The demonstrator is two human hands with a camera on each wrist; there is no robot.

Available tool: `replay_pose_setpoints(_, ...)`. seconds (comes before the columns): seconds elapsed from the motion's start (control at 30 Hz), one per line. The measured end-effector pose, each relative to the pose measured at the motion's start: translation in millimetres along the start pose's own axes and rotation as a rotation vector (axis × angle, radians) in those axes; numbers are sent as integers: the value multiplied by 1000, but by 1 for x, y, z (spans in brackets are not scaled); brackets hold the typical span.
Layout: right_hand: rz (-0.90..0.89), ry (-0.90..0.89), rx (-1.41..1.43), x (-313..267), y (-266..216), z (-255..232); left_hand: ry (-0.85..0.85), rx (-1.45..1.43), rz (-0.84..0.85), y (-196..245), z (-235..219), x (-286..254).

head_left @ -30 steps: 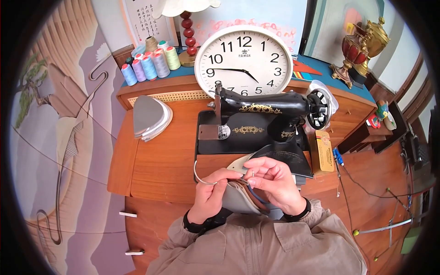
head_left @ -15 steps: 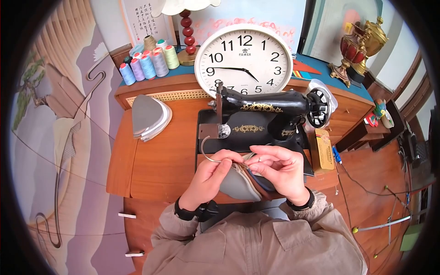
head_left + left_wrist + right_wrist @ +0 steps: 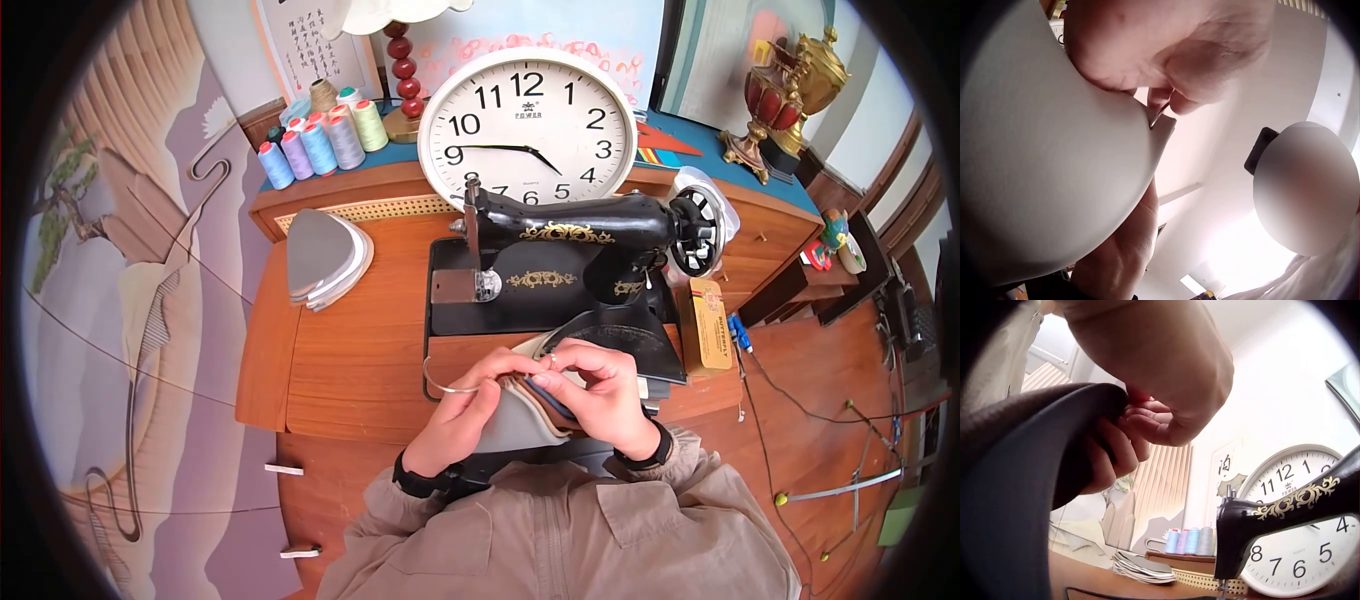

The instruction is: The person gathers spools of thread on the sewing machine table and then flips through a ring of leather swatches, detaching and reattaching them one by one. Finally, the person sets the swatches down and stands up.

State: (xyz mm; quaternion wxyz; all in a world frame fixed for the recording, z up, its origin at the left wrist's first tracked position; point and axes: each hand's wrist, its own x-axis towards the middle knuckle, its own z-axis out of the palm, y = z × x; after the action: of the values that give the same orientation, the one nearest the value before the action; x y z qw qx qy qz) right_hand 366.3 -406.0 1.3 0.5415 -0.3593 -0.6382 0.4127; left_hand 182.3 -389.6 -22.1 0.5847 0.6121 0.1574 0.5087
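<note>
The left hand (image 3: 450, 422) pinches a thin, curved silver metal ring (image 3: 432, 380); the right hand (image 3: 607, 403) grips flexible grey, beige and brown sheets (image 3: 520, 428) above the near edge of the brown wooden surface (image 3: 345, 375). On it stands a black, gold-patterned sewing machine (image 3: 570, 224), with a round white clock (image 3: 500, 130) and coloured thread cones (image 3: 318, 150) behind.

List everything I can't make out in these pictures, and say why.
Head view: where the curved strip runs on behind the left hand, hidden by its fingers.
Head view: the gripped edge of the stacked sheets, partly covered by both that hand and the right hand.
Head view: the lampshade's top, cut off by the upper edge.
Head view: the gold box's fine print, too small.
</note>
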Motion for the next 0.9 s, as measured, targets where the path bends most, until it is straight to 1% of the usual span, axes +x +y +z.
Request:
replay_pose_setpoints(0.03, 41, -17, 50, -1, -2, -2, -48, -50, -81, 5, 3, 0)
replay_pose_setpoints(0.07, 82, -35, 100, -3, -2, -4, -50, -48, -82, 5, 3, -2)
replay_pose_setpoints(0.13, 97, -43, 137, -6, 1, -7, -89, 34, -138, 6, -1, -5)
replay_pose_setpoints(0.2, 101, -58, 141, -9, 2, -10, -82, 46, -139, 1, -5, -5)
replay_pose_setpoints(0.27, 111, -51, 178, -9, 2, -11, -107, -103, -122, -9, -10, -6)
replay_pose_setpoints(0.3, 129, -61, 209, -10, 3, -12, -110, -101, -124, -12, -9, -7)
replay_pose_setpoints(0.37, 148, -73, 243, -9, 7, -15, -47, -80, -105, -16, -8, -9)
replay_pose_setpoints(0.4, 98, -75, 78, -7, 9, -21, -45, -78, -105, -16, -8, -11)
replay_pose_setpoints(0.43, 48, -77, -86, -4, 11, -27, 20, -130, -124, -15, -10, -13)
replay_pose_setpoints(0.47, -1, -34, -325, 2, 9, -31, 85, -182, -143, -15, -10, -15)
replay_pose_setpoints(0.5, -67, -7, -517, 2, 15, -33, 141, -172, -137, -12, -9, -15)
replay_pose_setpoints(0.53, -135, 20, -708, 2, 25, -36, 143, -170, -135, -12, -10, -17)
replay_pose_setpoints(0.57, -137, 18, -707, -1, 36, -41, 177, -165, -139, -12, -12, -19)
replay_pose_setpoints(0.6, -139, -41, -800, -8, 48, -47, 210, -161, -144, -12, -13, -20)
replay_pose_setpoints(0.63, -140, -101, -894, -13, 55, -51, 247, -89, -174, -9, -9, -19)
replay_pose_setpoints(0.77, -100, -108, -814, -18, 64, -61, 261, -90, -187, -12, -7, -21)
replay_pose_setpoints(0.83, -49, -135, -737, -15, 64, -64, 256, -78, -194, -13, -7, -20)
replay_pose_setpoints(0.9, -49, -111, -730, -14, 67, -64, 249, -82, -188, -12, -7, -19)
